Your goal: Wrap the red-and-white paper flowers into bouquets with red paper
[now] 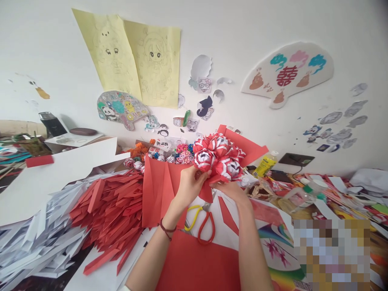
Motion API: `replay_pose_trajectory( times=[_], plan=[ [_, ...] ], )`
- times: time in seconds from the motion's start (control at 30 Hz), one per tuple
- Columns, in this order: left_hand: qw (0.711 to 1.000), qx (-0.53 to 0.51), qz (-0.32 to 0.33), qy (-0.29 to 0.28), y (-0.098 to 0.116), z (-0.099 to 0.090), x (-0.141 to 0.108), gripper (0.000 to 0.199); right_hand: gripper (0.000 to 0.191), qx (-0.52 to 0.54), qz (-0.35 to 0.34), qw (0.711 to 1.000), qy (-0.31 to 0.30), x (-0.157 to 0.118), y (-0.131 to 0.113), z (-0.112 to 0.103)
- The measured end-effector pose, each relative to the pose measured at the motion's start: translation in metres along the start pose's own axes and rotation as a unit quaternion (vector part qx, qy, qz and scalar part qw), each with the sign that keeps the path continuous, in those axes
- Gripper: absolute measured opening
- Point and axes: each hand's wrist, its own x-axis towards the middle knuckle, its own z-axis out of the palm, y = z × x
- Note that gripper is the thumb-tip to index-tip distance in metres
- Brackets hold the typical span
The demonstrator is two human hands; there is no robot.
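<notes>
A bunch of red and white paper flowers (222,147) is raised above the table, backed by folded red paper (248,145). My left hand (194,182) is closed on the lower left of the bunch, thumb beside a flower. Under its right side, my right hand (228,189) is closed on the red paper at the base; its fingertips are partly hidden. Scissors with a yellow and a red handle (206,228) lie below my hands. A creased red sheet (157,192) stands to the left, and a flat red sheet (197,262) lies in front.
Piles of red paper strips (112,206) and white strips (45,234) cover the left. A yellow-labelled bottle (265,163), a clear bottle (298,198) and paper scraps are at the right. Colourful small paper flowers (183,153) sit near the wall. A dark flask (52,123) stands far left.
</notes>
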Motion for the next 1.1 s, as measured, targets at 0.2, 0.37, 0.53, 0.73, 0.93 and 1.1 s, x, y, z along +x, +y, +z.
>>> replay_pose_trajectory(
  times=[0.2, 0.37, 0.53, 0.73, 0.93, 1.1],
  plan=[
    [1.000, -0.016, -0.002, -0.013, -0.002, -0.004, 0.002, 0.023, 0.026, 0.078, -0.008, 0.997, -0.004, 0.009, 0.001, 0.009],
    [1.000, -0.024, -0.004, -0.012, -0.002, -0.008, 0.003, 0.021, 0.026, 0.148, 0.000, 0.989, -0.023, 0.012, 0.010, 0.015],
    [1.000, -0.013, -0.005, -0.020, -0.001, -0.010, 0.002, 0.023, 0.025, 0.146, 0.001, 0.989, -0.002, 0.012, 0.009, 0.017],
    [0.997, 0.031, 0.065, -0.026, 0.005, -0.015, 0.002, 0.023, 0.026, 0.172, -0.009, 0.985, 0.015, 0.012, 0.005, 0.016],
    [0.981, 0.129, 0.138, -0.035, 0.012, -0.018, 0.002, 0.035, 0.027, 0.202, -0.014, 0.979, 0.023, 0.011, -0.002, 0.014],
    [0.984, 0.144, 0.104, -0.033, 0.013, -0.011, -0.001, 0.035, 0.026, 0.192, -0.041, 0.980, 0.021, 0.010, -0.009, 0.010]
  ],
)
